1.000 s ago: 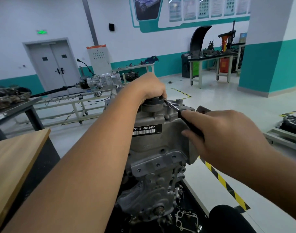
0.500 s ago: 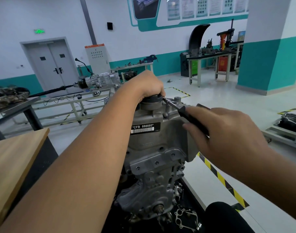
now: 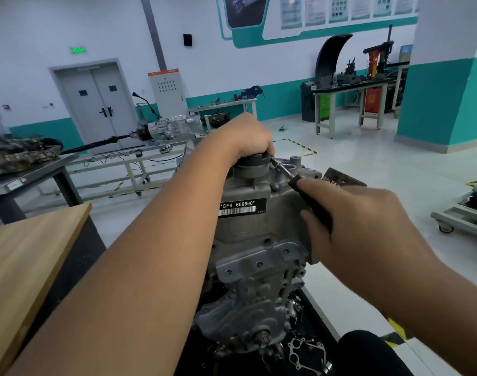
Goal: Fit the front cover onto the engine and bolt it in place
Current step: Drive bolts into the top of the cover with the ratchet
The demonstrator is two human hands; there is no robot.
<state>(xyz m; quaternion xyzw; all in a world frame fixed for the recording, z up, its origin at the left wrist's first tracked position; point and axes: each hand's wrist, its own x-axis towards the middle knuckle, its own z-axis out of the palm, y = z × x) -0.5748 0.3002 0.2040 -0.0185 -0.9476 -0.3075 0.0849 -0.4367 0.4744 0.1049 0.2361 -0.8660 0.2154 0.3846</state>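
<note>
The grey metal engine [image 3: 248,240] stands upright in front of me, its front cover [image 3: 259,264] facing me with a black label reading CFB 666660. My left hand [image 3: 248,142] curls over the top of the engine, gripping the ratchet head on the dark round cap [image 3: 252,162]. A ratchet wrench [image 3: 299,185] with a chrome shaft and black handle runs from under that hand down to the right. My right hand [image 3: 362,221] grips its black handle. The bolt under the ratchet head is hidden by my left hand.
A wooden board [image 3: 23,256] lies at the left. A loose metal gasket [image 3: 305,351] sits on the black stand below the engine. A gearbox on a frame [image 3: 167,128] and workbenches [image 3: 348,90] stand behind. Yellow-black floor tape [image 3: 394,327] runs at the right.
My right hand has swung the wrench handle slightly toward me and to the left. My left hand stays on top of the engine.
</note>
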